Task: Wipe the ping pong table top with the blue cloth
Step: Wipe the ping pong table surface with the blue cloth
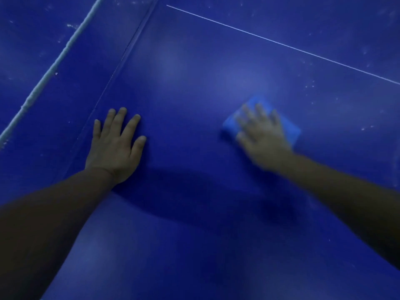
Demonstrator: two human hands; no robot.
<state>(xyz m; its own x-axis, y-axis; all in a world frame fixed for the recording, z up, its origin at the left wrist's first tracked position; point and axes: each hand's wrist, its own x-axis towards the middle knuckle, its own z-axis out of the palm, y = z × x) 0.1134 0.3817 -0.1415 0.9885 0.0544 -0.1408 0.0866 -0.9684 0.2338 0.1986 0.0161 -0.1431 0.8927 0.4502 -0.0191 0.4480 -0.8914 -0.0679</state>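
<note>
A dark blue ping pong table top (194, 68) fills the view, its thin white line (281, 43) running across the far right and a pale corded edge (49, 70) along the left. The left hand (114, 148) lies flat, fingers spread, bracing. The right hand (263, 135), blurred, presses the folded blue cloth (290, 128) flat with fingers splayed (not clamped). Wiping appears under way mid-surface. Pale specks (311, 85) dot the right and far areas; the next strokes likely need to reach there, with open room on all sides.
</note>
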